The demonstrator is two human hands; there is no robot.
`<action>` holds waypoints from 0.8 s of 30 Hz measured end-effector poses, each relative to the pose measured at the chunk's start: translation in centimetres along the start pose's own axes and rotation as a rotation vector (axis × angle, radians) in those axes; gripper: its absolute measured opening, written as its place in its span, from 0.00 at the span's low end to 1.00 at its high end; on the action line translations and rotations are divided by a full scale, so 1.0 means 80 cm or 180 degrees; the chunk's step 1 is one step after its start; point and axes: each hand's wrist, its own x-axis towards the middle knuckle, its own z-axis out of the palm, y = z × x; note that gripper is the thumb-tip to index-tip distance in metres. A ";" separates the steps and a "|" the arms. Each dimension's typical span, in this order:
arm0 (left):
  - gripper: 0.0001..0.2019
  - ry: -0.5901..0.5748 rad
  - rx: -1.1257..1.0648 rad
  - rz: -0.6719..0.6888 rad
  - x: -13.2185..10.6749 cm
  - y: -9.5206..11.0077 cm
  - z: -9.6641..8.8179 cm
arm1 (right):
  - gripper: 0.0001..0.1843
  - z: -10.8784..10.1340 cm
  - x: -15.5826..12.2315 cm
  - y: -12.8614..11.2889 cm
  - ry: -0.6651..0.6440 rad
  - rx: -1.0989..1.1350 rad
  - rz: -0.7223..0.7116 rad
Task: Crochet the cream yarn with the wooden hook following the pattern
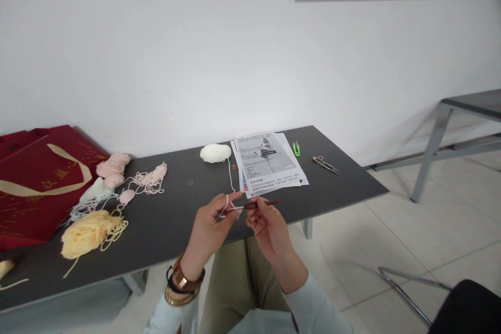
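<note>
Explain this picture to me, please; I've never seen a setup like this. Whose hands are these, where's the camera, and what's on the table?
There's no machine: these are one person's bare hands. The only picture comes from a camera on that person's head, looking forward and down. The left hand holds a strand of white yarn; the right hand holds a dark-handled hook, its thin end at the yarn. On the dark table are a red bag, pink yarn, yellow yarn, a white yarn ball, printed sheets, green snips and metal snips.
</note>
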 end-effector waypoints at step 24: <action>0.26 0.0085 -0.1497 -0.0982 0.002 -0.019 0.001 | 0.11 -0.007 0.010 0.012 0.0274 -0.0245 -0.0040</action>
